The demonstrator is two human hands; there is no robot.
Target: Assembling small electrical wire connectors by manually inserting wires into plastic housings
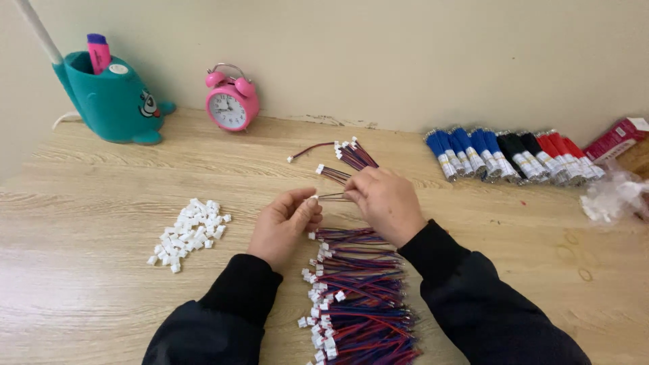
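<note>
Above the tabletop (101, 284), left hand (284, 226) and right hand (387, 203) pinch one thin wire lead (330, 196) between their fingers. A red box (616, 138) lies far right, beside a crumpled clear bag (612, 196).

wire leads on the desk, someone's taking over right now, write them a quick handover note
Left hand: pinching a small white connector at the end of a thin wire lead.
Right hand: gripping the other end of that lead.
Loose white connectors: heaped on the table, left of the hands.
Big pile of red-blue leads with connectors fitted: between the forearms.
A few more leads: lying beyond the hands.
Bundled blue, black and red wires: far right by the wall, untouched.
Done: many leads carry connectors. Left: the loose heap and the bundles.
</note>
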